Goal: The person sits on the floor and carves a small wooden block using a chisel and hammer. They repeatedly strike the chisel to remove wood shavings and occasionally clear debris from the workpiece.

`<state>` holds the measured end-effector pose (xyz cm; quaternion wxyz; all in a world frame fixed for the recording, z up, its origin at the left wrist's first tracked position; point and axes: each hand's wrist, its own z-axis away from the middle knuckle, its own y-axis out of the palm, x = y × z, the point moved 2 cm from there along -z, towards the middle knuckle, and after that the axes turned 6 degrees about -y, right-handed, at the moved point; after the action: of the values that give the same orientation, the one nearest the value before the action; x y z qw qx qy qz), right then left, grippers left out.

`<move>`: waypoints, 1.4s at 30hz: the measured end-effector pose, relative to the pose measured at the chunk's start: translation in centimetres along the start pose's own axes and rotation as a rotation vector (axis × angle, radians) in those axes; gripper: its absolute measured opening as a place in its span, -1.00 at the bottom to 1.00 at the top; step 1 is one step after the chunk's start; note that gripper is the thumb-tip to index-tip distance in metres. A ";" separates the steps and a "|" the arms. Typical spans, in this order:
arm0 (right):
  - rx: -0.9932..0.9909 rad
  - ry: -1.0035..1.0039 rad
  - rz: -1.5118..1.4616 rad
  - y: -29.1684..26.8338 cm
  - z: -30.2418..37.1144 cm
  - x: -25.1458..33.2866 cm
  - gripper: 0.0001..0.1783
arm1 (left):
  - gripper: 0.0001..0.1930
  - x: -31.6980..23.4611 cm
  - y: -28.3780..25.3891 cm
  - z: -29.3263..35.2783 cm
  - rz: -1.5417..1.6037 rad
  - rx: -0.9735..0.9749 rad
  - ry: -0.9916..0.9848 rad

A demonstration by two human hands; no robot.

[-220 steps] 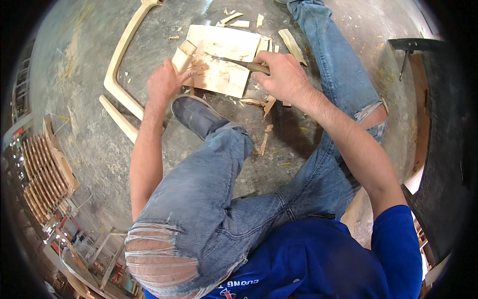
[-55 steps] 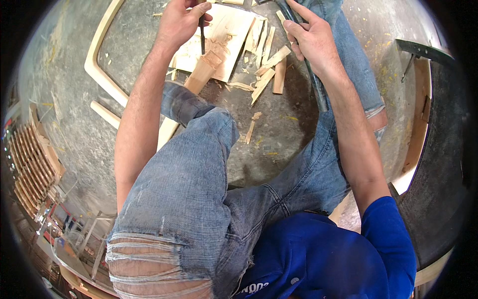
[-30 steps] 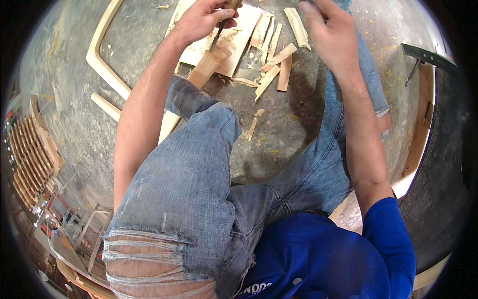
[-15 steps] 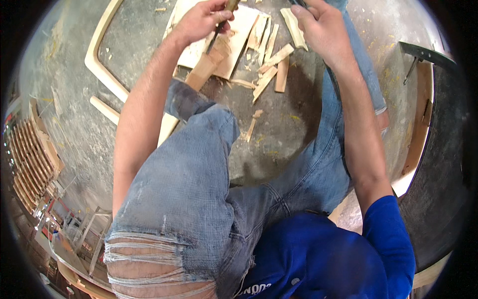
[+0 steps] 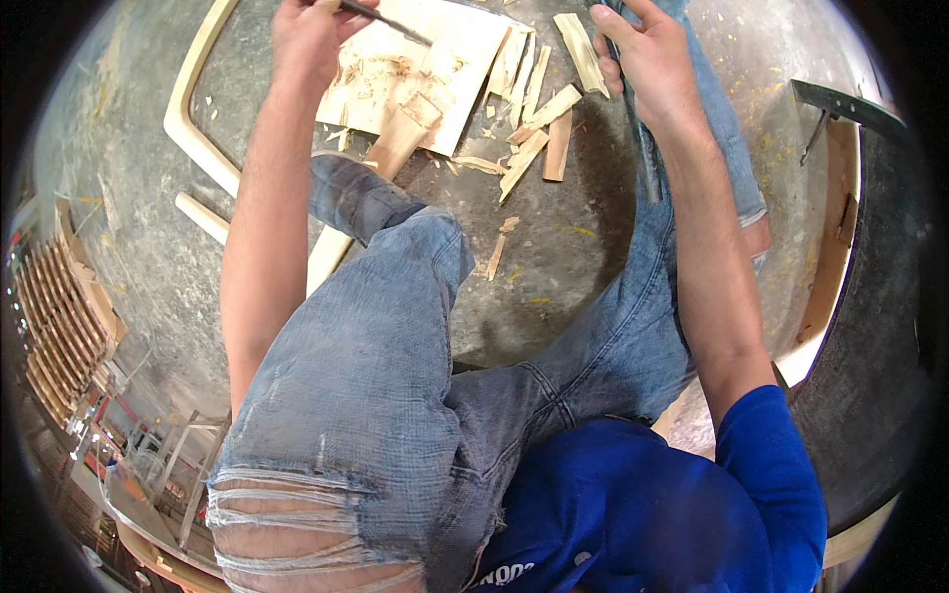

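Observation:
My left hand (image 5: 308,44) is closed around a chisel at the upper left, and its dark blade (image 5: 395,28) points right above a pale wooden board (image 5: 474,44). A wooden piece (image 5: 398,138) with a rough, cut end lies over the board's near edge, below the blade and apart from it. At the upper right, my right hand (image 5: 647,64) grips a long dark metal bar (image 5: 645,148), which hangs down beside my right leg. Part of the bar is hidden behind the hand. Wood shavings (image 5: 371,79) lie on the board.
Several split wood offcuts (image 5: 539,119) are scattered on the concrete floor (image 5: 563,257) between my legs. A curved wooden frame (image 5: 188,99) lies at the left. Slatted wooden parts (image 5: 69,316) stand farther left. A dark-topped wooden piece (image 5: 840,237) stands at the right.
My left hand has moved left with the chisel, whose blade has swung from the wooden piece's end to point right. My right hand has shifted slightly and more of the bar shows.

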<state>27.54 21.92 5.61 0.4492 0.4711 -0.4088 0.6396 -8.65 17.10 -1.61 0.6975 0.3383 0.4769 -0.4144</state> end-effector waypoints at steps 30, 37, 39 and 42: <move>0.075 0.085 0.002 -0.2 1.7 1.8 -0.37 | -0.60 -1.3 5.4 10.8 -0.781 -0.010 0.311; 0.074 0.080 -0.006 -0.2 1.8 1.9 -0.36 | -0.60 -1.1 5.3 10.2 -0.653 0.073 0.314; 0.076 0.079 -0.016 -0.2 1.8 1.8 -0.36 | -0.55 -0.9 5.1 10.0 -0.590 0.098 0.321; 0.071 0.083 -0.021 -0.2 1.8 1.9 -0.35 | -0.56 -1.0 5.2 10.0 -0.493 0.181 0.296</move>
<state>27.89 20.64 7.86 0.4553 0.4641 -0.3621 0.6680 -0.33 10.86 2.89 0.4659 0.3296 0.6022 -0.5582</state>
